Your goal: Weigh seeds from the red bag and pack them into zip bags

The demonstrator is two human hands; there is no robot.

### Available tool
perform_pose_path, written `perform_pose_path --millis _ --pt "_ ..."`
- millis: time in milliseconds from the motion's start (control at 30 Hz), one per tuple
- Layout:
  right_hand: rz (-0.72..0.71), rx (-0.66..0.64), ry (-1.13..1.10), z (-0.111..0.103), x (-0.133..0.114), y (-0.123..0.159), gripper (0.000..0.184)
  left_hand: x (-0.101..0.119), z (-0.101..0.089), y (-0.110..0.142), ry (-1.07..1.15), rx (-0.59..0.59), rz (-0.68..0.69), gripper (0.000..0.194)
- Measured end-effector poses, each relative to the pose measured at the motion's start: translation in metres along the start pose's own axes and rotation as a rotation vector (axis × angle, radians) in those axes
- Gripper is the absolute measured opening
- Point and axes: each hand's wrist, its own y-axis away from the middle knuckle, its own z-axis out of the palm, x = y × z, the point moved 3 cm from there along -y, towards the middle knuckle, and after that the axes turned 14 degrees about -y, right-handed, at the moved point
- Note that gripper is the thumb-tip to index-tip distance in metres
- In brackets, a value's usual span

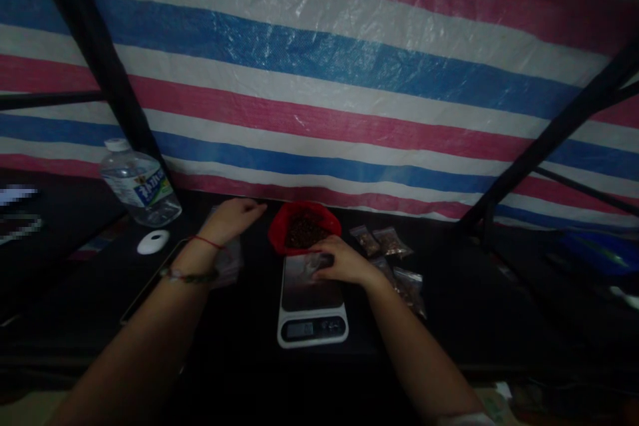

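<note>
My right hand [344, 262] reaches over the steel plate of a white kitchen scale [313, 329], thumb and fingers apart. Its fingertips are close to the near rim of a red bag [277, 233], which stands open and holds dark brown bits [305, 226]. I see nothing held in that hand. My left hand [237, 216] is left of the red bag, fingers drawn together and pointing right. Whether they pinch anything is hidden. Beneath its wrist lies a stack of clear plastic bags [229, 266]. The scale's display seems to read zero, though dimly.
Several small filled zip bags [392, 241] lie right of the scale. On the left are a clear plastic bottle [142, 186], a white mouse-shaped object [153, 241] and a dark flat device [144, 293] partly under my forearm. A striped tarp [324, 113] hangs behind the black table.
</note>
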Motion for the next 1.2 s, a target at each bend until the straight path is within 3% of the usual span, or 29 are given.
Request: perform_pose_path --millis 100,167,267,367,467,700,967,1067,1200 --pt "0.01 0.1 0.022 0.008 0.012 0.004 0.04 -0.018 0.0 0.024 -0.102 -0.388 0.153 0.034" --pt "0.01 0.122 0.022 0.01 0.018 0.006 0.041 -0.031 0.013 0.042 -0.146 -0.48 0.161 0.028" --pt "-0.013 0.112 0.017 0.01 0.018 0.007 0.04 -0.05 0.039 0.061 -0.155 -0.508 0.106 0.025" --pt "-0.047 0.118 0.011 0.009 0.014 0.009 0.049 -0.061 0.054 0.064 -0.111 -0.418 0.109 0.022" --pt "-0.089 0.173 -0.015 0.006 0.01 0.01 0.057 -0.063 0.055 0.062 -0.024 -0.389 0.15 0.022" --pt "-0.179 0.349 -0.014 -0.001 0.013 0.012 0.041 -0.052 0.046 0.068 -0.022 -0.394 0.085 0.021" --pt "-0.21 0.398 -0.018 0.002 0.02 0.012 0.033 -0.054 0.041 0.072 0.001 -0.398 0.087 0.022" --pt "-0.207 0.441 -0.027 0.001 0.025 0.012 0.032 -0.056 0.033 0.07 -0.016 -0.276 0.031 0.023" --pt "-0.207 0.514 -0.067 -0.002 0.033 0.016 0.036 -0.049 0.015 0.067 0.022 0.033 -0.132 0.031"
